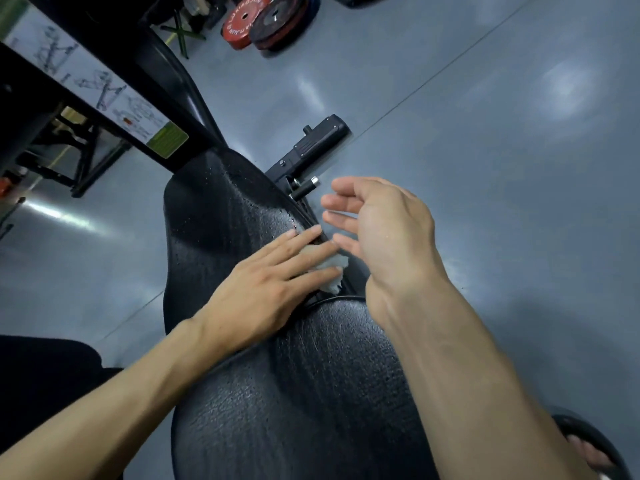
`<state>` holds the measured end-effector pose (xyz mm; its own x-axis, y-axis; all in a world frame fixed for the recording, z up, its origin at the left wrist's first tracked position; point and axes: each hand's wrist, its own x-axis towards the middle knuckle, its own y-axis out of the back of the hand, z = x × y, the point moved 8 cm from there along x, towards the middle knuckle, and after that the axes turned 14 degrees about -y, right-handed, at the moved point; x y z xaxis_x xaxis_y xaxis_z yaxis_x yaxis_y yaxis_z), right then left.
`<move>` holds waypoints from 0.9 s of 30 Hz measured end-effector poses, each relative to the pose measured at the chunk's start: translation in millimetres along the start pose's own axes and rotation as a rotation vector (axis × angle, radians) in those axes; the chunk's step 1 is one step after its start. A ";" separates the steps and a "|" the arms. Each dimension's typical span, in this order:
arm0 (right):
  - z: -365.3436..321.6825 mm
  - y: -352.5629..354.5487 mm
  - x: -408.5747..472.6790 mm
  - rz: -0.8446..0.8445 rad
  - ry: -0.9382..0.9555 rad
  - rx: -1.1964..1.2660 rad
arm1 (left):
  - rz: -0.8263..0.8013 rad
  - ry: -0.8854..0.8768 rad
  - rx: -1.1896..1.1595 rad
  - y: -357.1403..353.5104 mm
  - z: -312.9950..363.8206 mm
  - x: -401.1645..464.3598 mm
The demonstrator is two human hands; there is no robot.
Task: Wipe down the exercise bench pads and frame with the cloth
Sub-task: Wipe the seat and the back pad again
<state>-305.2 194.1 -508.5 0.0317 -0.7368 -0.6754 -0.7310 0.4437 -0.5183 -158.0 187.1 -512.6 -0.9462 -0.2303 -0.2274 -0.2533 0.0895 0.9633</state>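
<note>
The left hand [263,289] presses the white cloth [330,270] flat-fingered into the seam between the black bench pads [284,393] (grime collects there); the right hand [384,230] hovers open, empty.

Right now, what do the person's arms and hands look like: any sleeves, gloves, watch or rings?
Both forearms are bare right to the frame edge, with no sleeves in view. The left hand and right hand wear no gloves, and no watch, wristband or ring shows on either. Nothing is marked on them.
</note>
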 end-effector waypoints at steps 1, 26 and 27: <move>0.5 0.2 -0.9 0.001 0.004 -0.005 | -0.006 -0.005 0.017 -3.4 7.0 -5.9; 2.7 -7.5 1.8 0.002 0.040 -0.051 | 0.193 0.395 -0.185 62.1 -32.7 -10.2; 1.8 -7.1 2.3 0.007 0.045 -0.057 | 0.218 0.475 -0.261 64.3 -41.6 -13.4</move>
<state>-298.7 190.3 -507.4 -0.0038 -0.7566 -0.6539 -0.7691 0.4201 -0.4817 -153.2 155.7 -441.7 -0.7614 -0.6481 0.0111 0.0523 -0.0444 0.9976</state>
